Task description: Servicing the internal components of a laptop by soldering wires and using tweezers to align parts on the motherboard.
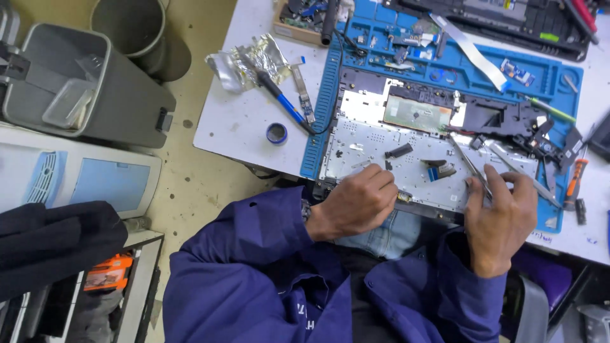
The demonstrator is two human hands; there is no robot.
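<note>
An opened laptop base [381, 136] with a silver inner plate lies on a blue work mat [330, 101] on a white table. My left hand [359, 200] rests curled at the base's near edge, fingertips pinched on something small that I cannot make out. My right hand [502, 213] grips metal tweezers [470, 166], whose tips point up and left over the silver plate. A small black part [398, 151] and a blue-ended connector [440, 171] lie on the plate between the hands.
A blue-handled soldering iron [279, 95], crumpled foil [251, 57] and a small blue tape roll [276, 133] lie left of the mat. An orange screwdriver [575, 181] and a white ribbon cable [473, 51] sit to the right. Grey bins [82, 89] stand on the floor.
</note>
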